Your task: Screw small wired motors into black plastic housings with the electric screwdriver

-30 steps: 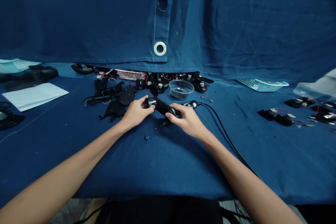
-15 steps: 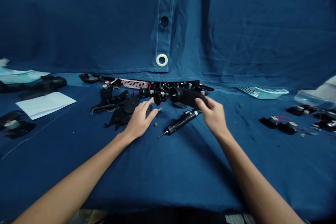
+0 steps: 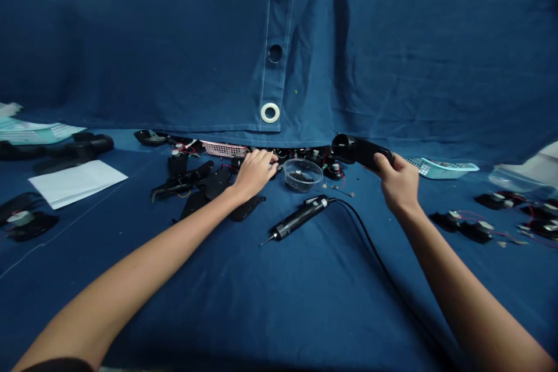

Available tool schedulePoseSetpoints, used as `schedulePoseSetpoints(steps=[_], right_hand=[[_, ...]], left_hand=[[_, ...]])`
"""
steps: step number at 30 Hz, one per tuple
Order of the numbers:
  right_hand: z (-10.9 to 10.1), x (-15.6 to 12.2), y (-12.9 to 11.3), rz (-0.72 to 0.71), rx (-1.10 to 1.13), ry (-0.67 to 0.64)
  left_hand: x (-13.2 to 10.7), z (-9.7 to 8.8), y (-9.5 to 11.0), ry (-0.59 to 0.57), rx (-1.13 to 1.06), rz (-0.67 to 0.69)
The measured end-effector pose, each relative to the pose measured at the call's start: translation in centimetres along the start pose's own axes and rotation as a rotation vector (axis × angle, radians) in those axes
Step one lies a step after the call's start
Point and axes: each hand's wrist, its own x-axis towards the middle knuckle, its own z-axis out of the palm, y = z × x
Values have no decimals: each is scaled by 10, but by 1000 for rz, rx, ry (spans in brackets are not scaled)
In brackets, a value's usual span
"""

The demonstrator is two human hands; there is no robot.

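- Closest on the blue cloth-covered desk [image 3: 244,308], a slim black electric screwdriver [image 3: 300,218] lies at a slant, tip aimed toward the near left, with its black cable [image 3: 370,250] curving away toward the desk's near edge.
- Right hand [image 3: 397,182] up above the desk's right side, grip closed firmly around a black cylindrical plastic housing [image 3: 360,151], its round open end facing left!
- Left hand [image 3: 255,173] down near the far edge, grip narrow, fingers [image 3: 272,160] curled at a heap of black parts with red wires [image 3: 314,157]; whether it's holding anything, I can't tell.
- Just below that hand, a flat black plastic panel [image 3: 246,208] lies on the desk.
- Right beside it, a clear plastic bowl [image 3: 301,175] of small black pieces.
- Along the far edge, a pink plastic basket [image 3: 224,149] and a teal one [image 3: 440,168].
- Far left, a white paper sheet [image 3: 76,183]; far right, black units with red wires [image 3: 477,231].
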Motion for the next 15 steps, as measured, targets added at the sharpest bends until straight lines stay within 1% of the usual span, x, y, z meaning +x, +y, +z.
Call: schedulePoseSetpoints(steps=[1,3,5,7,9,10,12,15], right_hand=[[1,4,-5,18,1,14],[3,11,-15,30,-21,25],[3,19,-22,7,-78,16],[3,25,-27,-36,-127,8],[3,29,-28,-75,-172,-6],[3,30,-27,-92,-191,-20],[6,30,-23,-131,-222,-56],[14,28,-12,-226,-251,-116]], left_hand=[[21,9,-1,-39,74,19],[61,31,-2,-68,97,40],[94,54,-3,-78,106,50],[116,74,-4,-82,106,61],[131,87,-6,-83,98,70],[137,90,-7,-83,94,72],[147,91,-10,-75,90,68],[165,78,-16,-25,107,26]])
